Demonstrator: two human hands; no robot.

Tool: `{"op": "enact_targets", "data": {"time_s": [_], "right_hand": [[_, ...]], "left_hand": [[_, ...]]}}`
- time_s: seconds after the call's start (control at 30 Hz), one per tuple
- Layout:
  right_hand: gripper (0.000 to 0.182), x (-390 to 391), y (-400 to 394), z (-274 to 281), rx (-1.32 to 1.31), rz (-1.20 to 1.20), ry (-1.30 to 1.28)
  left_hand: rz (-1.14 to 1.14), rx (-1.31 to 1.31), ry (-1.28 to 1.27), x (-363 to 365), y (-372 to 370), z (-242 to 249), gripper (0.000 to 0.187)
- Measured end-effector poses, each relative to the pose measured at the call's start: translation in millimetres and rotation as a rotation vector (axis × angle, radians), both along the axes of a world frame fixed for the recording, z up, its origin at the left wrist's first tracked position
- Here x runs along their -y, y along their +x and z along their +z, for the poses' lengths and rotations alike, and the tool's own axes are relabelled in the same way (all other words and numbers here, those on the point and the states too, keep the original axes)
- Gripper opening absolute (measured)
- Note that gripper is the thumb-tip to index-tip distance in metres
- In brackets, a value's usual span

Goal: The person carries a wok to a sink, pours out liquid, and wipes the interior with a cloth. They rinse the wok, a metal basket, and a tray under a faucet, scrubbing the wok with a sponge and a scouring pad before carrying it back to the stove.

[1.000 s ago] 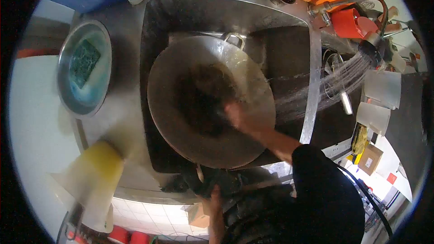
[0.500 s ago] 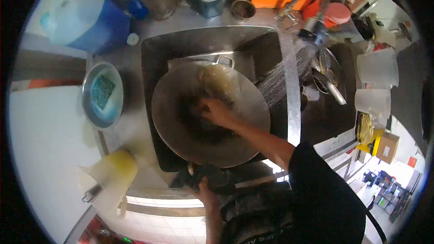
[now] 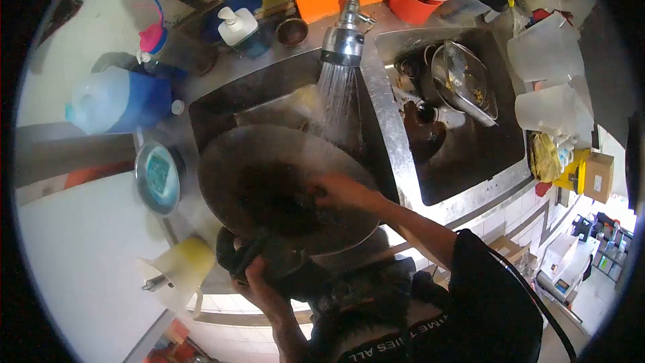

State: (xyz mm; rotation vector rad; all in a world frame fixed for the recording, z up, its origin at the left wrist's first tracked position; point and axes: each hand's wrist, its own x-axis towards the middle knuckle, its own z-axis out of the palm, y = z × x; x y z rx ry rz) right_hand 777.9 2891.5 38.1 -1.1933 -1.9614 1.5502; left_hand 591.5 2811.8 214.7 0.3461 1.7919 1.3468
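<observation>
A large round wok point(image 3: 282, 181) sits in the left basin of a steel sink point(image 3: 222, 104), tilted so its near rim is lifted toward the person and its dark hollow faces up and away; being round, it has no clear long axis. Its far handle is not visible. The right hand point(image 3: 339, 191) lies inside the bowl, fingers pressed to the dark centre; whether it holds a scrubber cannot be told. The left hand point(image 3: 252, 275) is closed on the wok's near rim through a dark cloth point(image 3: 235, 252), which hides the rim there. A spray tap point(image 3: 342, 44) pours water onto the wok's far edge. On the worktop point(image 3: 87, 255) to the left stand a steel bowl point(image 3: 158, 176) with a green pad and a yellowish jug point(image 3: 181, 269). The right basin holds a strainer point(image 3: 463, 81) among dishes too jumbled to tell apart.
</observation>
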Motion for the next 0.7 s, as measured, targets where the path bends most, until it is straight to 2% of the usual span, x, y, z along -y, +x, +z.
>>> {"op": "enact_targets", "data": {"time_s": [0.1,0.13,0.2,0.23,0.3,0.33,0.4,0.43,0.5,0.57,0.6,0.67,0.7], "right_hand": [[0.041,18.1,4.1,-21.3,-0.066,-0.041,-0.129],[0.041,22.7,2.8,-32.9,-0.07,-0.045,-0.137],[0.043,22.0,-2.3,-42.8,0.047,0.132,-0.262],[0.043,25.2,-8.6,-38.9,0.043,0.138,-0.267],[0.037,39.0,-33.9,-26.6,-0.154,0.233,-0.447],[0.037,45.8,-51.6,-30.2,-0.161,0.244,-0.454],[0.034,61.7,-81.3,-40.9,-0.397,0.244,-0.325],[0.034,58.8,-81.8,-53.7,-0.402,0.256,-0.334],[0.03,42.8,-70.5,-87.9,-0.26,0.404,-0.234],[0.029,18.1,-56.6,-125.2,-0.453,-0.29,-0.651],[0.027,4.9,-55.7,-156.7,0.215,-0.172,-0.688],[0.032,24.7,-55.9,-270.4,0.065,0.203,-0.495],[0.034,33.2,-56.1,-324.4,-0.037,0.357,-0.398]], "left_hand": [[-0.054,-0.03,0.024,6.7,-7.3,-3.9,0.056],[0.004,-0.08,-0.004,7.8,-3.5,-2.2,0.055],[0.068,-0.131,-0.034,13.0,-0.2,-2.6,0.054],[0.075,-0.095,-0.033,17.6,-1.2,-4.6,0.052],[0.094,-0.067,-0.039,26.5,-5.6,-10.3,0.051],[0.082,-0.062,-0.023,29.9,-8.5,-14.8,0.052],[0.084,-0.065,-0.023,36.0,-11.6,-17.1,0.053],[0.102,-0.041,-0.023,35.8,-11.7,-16.4,0.054],[0.132,-0.025,-0.035,39.0,-13.7,-18.8,0.054],[0.098,0.013,-0.055,44.9,-17.5,-24.5,0.052],[0.117,0.004,-0.058,45.2,-18.8,-28.9,0.052],[0.059,-0.005,-0.074,55.0,-23.5,-32.1,0.05],[0.193,-0.009,-0.148,69.4,-29.1,-43.4,0.05]]}}
